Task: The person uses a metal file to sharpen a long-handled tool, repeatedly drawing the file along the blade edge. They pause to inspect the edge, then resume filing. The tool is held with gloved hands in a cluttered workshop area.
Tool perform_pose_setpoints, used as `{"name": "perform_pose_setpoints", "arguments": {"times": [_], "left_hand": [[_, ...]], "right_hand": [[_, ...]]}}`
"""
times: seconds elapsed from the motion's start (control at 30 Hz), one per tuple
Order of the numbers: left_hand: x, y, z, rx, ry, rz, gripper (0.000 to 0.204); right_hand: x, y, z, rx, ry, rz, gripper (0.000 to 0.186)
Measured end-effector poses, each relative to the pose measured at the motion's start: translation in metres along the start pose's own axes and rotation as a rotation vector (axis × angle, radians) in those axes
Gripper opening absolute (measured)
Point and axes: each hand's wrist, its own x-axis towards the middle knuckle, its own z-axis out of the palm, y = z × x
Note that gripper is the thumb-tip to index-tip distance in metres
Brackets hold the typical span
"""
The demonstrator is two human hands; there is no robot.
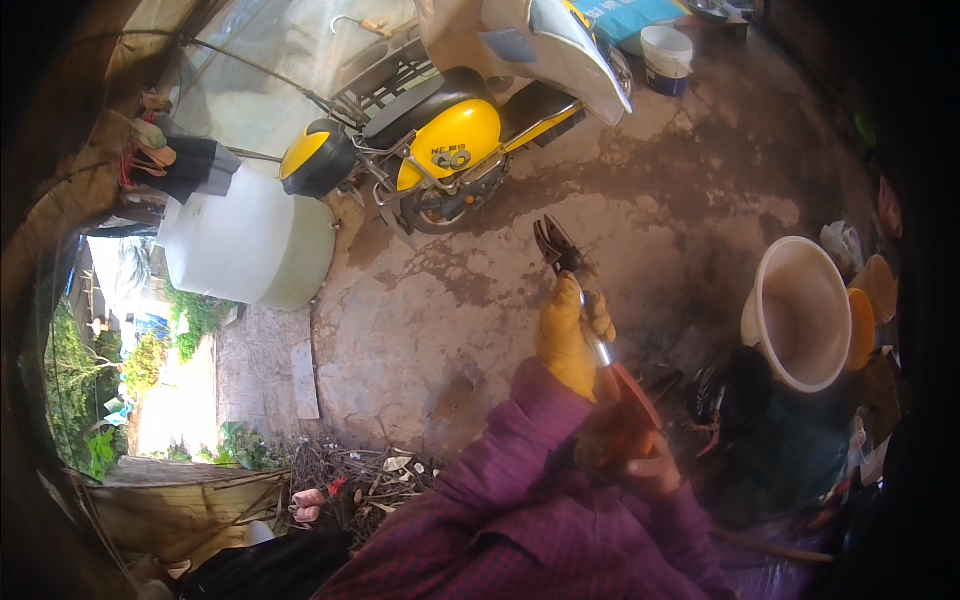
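Observation:
A pair of loppers (632, 395) slants across the middle of the view, with dark curved blades at the far end and orange-red handles toward my body. My left hand (568, 345), in a yellow work glove, is wrapped round the metal part just behind the blades. Bare and partly in shade, my right hand (655, 470) is closed on the lower handle end. The blade tips look slightly apart, with no branch between them. Purple checked sleeves cover both forearms.
A yellow and black scooter (455, 140) stands ahead, beside a large whitish tank (250, 240). To the right are a big pale basin (798, 315) and an orange bucket (861, 328). Cut twigs (365, 480) lie at lower left. A white bucket (667, 55) stands far right.

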Motion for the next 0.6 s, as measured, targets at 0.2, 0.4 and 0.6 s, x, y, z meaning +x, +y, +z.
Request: {"name": "perform_pose_setpoints", "arguments": {"times": [0.2,0.4,0.6], "left_hand": [[-0.009,-0.002,0.002,0.001,0.017,-0.019,0.036],[-0.013,-0.002,0.011,0.099,0.020,-0.034,0.034],[-0.009,-0.003,0.012,0.002,0.017,-0.029,0.033]], "right_hand": [[0.003,-0.001,0.020,0.141,0.068,-0.027,0.075],[0.011,0.005,0.040,0.051,0.266,-0.066,0.080],[0.003,-0.008,0.033,-0.092,0.241,-0.109,0.077]]}}
